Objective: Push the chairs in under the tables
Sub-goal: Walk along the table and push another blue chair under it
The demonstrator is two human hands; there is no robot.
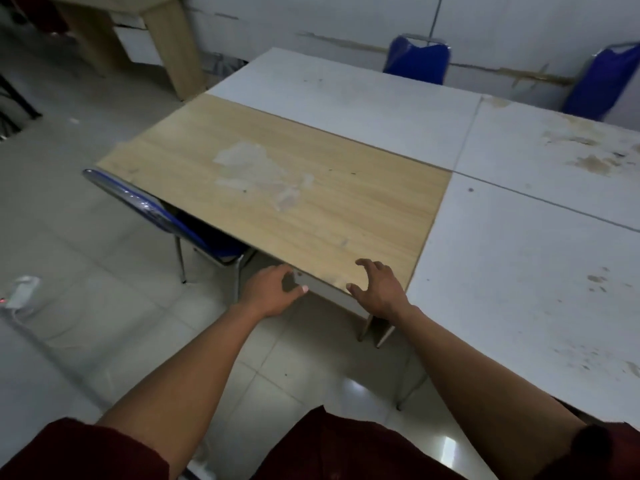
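Observation:
A wood-top table stands in front of me, butted against white tables. A blue chair with a chrome frame sits at the wood table's left side, its seat partly under the top. My left hand curls around the table's near corner, thumb under the edge. My right hand rests on the near edge with its fingers spread. Two more blue chairs stand behind the far white table, one in the middle and one at the right.
A tiled floor spreads to the left. A white power strip with a red light lies on it at the far left. Another wooden table stands at the back left by the wall.

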